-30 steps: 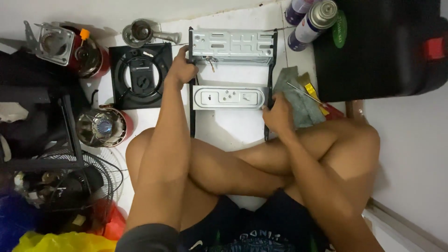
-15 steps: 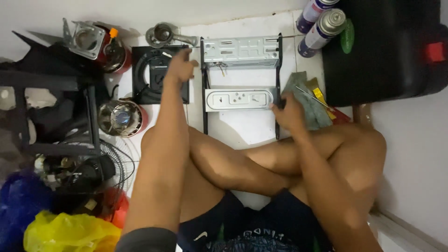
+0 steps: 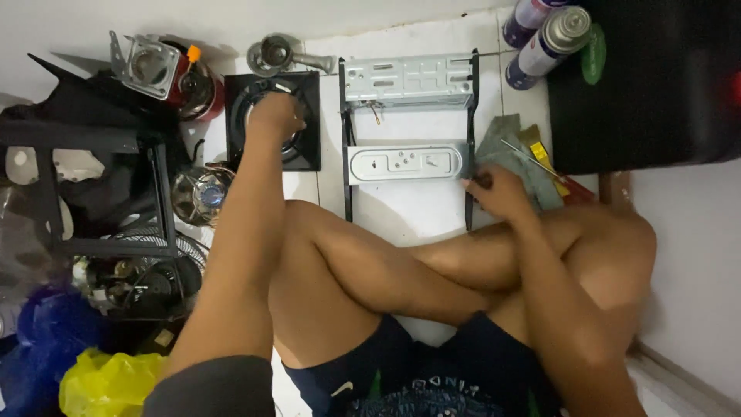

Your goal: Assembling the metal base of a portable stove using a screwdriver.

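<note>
Sitting cross-legged on the white tiled floor (image 3: 409, 208), the person keeps the work within arm reach. A black square speaker frame (image 3: 272, 122) lies flat on the tiles, left of the metal chassis (image 3: 407, 79). The left hand (image 3: 274, 114) rests on it w/ fingers curled; whether they clamp it I cannot tell. The right hand (image 3: 500, 191) presses on a grey cloth (image 3: 505, 154) beside the chassis rail, fingers together, probably steadying it. Spray cans (image 3: 544, 35) and a thin screwdriver (image 3: 532, 158) wait near the right side, easy to grab.
</note>
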